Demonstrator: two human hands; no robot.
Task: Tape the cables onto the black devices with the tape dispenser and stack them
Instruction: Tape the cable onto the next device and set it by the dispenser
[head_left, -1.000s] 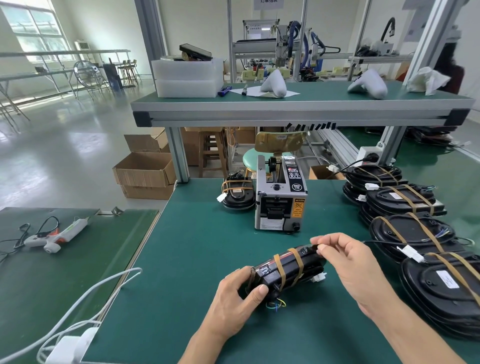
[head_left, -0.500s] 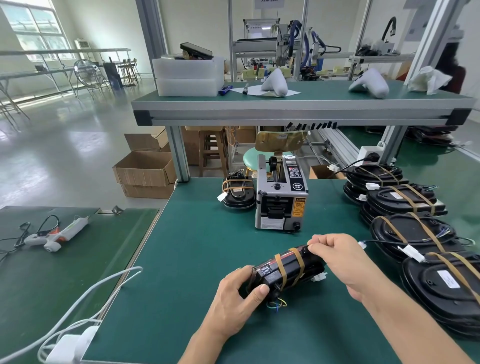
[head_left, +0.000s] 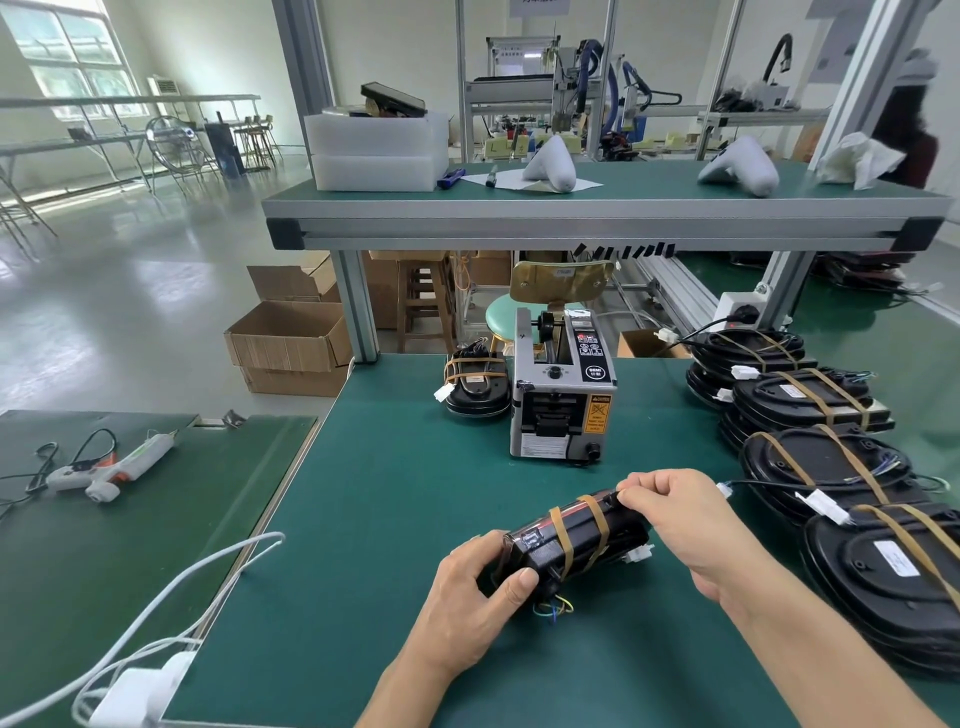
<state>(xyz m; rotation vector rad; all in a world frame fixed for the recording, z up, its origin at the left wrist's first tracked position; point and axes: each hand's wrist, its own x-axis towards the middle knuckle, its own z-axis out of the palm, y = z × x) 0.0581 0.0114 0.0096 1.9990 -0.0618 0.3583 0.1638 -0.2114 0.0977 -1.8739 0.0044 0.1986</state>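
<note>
Fingers of the left hand (head_left: 470, 597) grip the device's (head_left: 566, 540) near end; right hand (head_left: 675, 512) fingers pinch its far top edge by the tape bands (head_left: 592, 525). Press tape flat over cables, device tilted above the table (head_left: 374, 519), before stacking.

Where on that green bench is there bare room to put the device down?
Bare mat lies between the tape dispenser, the bench's left edge and the hands, left and right, holding the black device. The right side is crowded with taped devices.
</note>
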